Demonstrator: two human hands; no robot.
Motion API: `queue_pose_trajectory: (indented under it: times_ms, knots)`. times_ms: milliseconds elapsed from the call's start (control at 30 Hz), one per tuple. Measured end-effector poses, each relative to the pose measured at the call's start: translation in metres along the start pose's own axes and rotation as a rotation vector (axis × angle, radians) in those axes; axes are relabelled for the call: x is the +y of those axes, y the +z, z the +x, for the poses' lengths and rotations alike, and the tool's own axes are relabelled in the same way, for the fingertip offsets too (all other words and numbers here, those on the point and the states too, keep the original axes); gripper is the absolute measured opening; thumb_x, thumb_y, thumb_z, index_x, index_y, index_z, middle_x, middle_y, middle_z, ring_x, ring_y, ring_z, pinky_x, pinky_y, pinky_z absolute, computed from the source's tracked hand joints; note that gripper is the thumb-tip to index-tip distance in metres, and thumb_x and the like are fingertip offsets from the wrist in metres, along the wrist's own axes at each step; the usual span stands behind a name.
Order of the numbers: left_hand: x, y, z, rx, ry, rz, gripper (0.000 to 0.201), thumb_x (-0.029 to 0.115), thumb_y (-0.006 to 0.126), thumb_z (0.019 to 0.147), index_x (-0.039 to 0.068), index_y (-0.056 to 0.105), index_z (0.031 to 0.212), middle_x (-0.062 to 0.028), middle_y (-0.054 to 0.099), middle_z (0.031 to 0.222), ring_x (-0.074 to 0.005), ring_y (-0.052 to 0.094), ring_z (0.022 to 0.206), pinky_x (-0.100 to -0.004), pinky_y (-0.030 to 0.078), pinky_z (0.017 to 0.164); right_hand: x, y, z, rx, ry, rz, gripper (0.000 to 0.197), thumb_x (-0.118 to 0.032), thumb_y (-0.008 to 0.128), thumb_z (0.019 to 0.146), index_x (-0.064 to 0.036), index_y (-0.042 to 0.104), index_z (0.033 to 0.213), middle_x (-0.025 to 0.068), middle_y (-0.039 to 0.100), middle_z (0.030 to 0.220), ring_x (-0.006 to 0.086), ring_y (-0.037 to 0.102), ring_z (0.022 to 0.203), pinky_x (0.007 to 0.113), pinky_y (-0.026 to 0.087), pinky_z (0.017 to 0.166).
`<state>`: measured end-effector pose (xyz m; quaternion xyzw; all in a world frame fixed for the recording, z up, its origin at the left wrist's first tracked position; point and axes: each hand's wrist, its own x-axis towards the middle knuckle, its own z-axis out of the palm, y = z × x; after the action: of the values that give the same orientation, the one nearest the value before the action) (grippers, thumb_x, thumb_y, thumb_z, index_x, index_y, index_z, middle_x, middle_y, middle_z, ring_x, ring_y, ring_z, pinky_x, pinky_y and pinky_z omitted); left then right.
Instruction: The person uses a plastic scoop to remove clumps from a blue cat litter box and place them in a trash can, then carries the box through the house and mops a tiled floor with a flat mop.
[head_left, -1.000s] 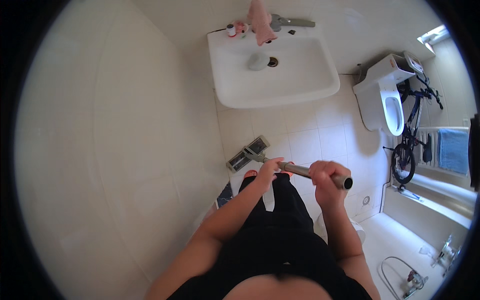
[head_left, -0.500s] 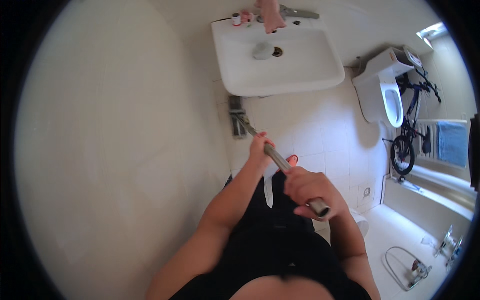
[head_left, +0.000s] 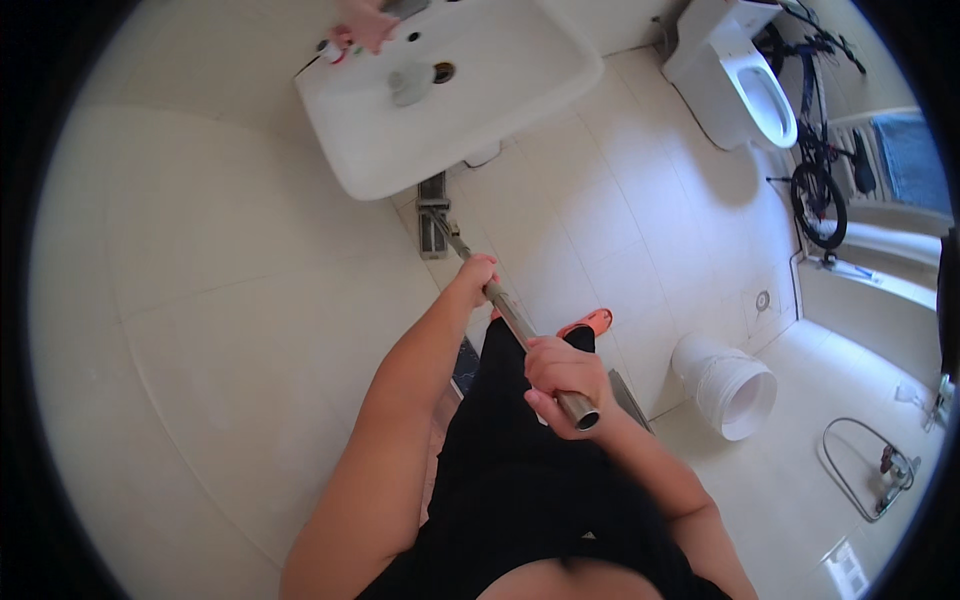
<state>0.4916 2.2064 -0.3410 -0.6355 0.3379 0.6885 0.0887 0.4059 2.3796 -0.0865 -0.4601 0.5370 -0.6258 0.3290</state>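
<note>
Both my hands grip the metal pole of a flat mop (head_left: 512,318), which slants from my body toward the floor under the sink. My left hand (head_left: 478,278) is wrapped round its lower part. Nearer my body, my right hand (head_left: 566,380) closes round the upper part, with the hollow pole end sticking out past it. The mop's narrow dark-and-grey head (head_left: 432,225) is on the tiled floor by the left wall, its far end hidden under the white sink (head_left: 390,165).
A hand-like shape (head_left: 370,27) shows at the sink's back rim; I cannot tell whose. A clear round object (head_left: 408,86) lies in the basin. To the right are a toilet (head_left: 745,85), a bicycle (head_left: 815,150), a white bucket (head_left: 715,375) and a shower hose (head_left: 840,470).
My view has turned and shifted, so the sink sits farther left and the bucket shows fully. Both hands keep their hold on the mop, whose head remains by the left wall.
</note>
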Motion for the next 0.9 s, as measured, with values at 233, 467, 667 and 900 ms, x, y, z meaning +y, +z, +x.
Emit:
queue_pose_trajectory:
  times_ms: [233,467,667,900]
  knots:
    - [-0.048,0.21,-0.046,-0.158,-0.055,-0.14,0.028,-0.004,0.039,0.073,0.008,0.052,0.095,-0.0098,0.045,0.073,-0.0207,0.045,0.063,-0.0371,0.04,0.053,-0.067,-0.164,-0.069,0.099,0.08,-0.043,0.014,0.002,0.06,0.064,-0.0029,0.048,0.062,0.0098,0.05,0.062,0.0284,0.054,0.062,0.042,0.047,0.079]
    - [-0.077,0.437,-0.104,-0.383,-0.072,0.07,0.025,-0.004,0.043,0.072,0.008,0.052,0.092,-0.008,0.045,0.072,-0.0201,0.047,0.063,-0.036,0.039,0.052,-0.122,-0.27,-0.154,0.456,0.17,-0.283,0.013,-0.002,0.058,0.059,-0.0053,0.045,0.056,0.0076,0.048,0.056,0.0251,0.052,0.056,0.041,0.047,0.073]
    - [-0.132,0.556,-0.106,-0.616,-0.166,0.121,0.028,-0.005,0.045,0.069,0.008,0.05,0.093,-0.0078,0.046,0.072,-0.0189,0.047,0.062,-0.036,0.04,0.051,-0.123,-0.317,-0.206,0.633,0.207,-0.482,0.016,-0.003,0.058,0.06,-0.0053,0.043,0.056,0.0066,0.047,0.055,0.0226,0.048,0.053,0.04,0.044,0.072]
    - [-0.104,0.574,-0.14,-0.738,-0.147,0.05,0.029,-0.004,0.046,0.069,0.009,0.048,0.096,-0.0071,0.046,0.068,-0.0173,0.046,0.055,-0.0323,0.038,0.048,-0.159,-0.343,-0.212,0.503,0.161,-0.469,0.029,-0.018,0.072,0.066,-0.0076,0.046,0.057,0.005,0.049,0.057,0.0236,0.053,0.06,0.045,0.046,0.082]
